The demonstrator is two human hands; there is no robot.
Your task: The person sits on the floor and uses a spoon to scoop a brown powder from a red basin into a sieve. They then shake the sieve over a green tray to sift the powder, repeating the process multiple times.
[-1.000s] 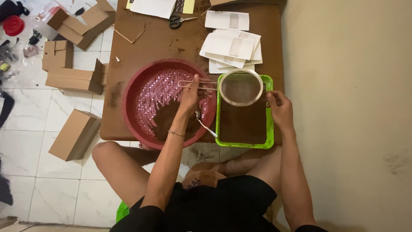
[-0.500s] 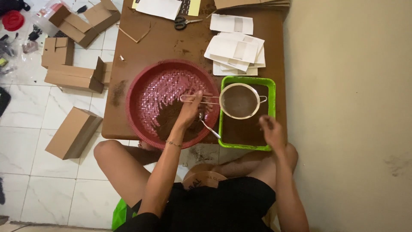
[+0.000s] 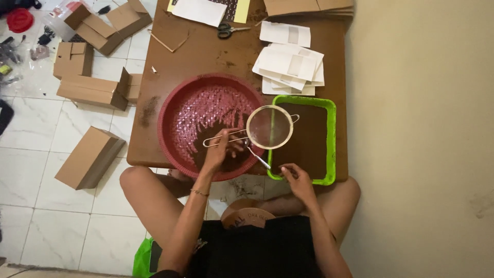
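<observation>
Since lowered, sieve [image 3: 269, 126] seemingly leftward

A home floor set up as a small packing spot was shown. A low brown table [image 3: 206, 56] was placed on white tiles [image 3: 31, 206], with cardboard boxes [image 3: 90, 157] scattered at nine and ten o'clock.

A round wire-mesh sieve [image 3: 269, 126] held level by left fingers [image 3: 222, 143], above the green tray's [image 3: 332, 135] left rim.
</observation>
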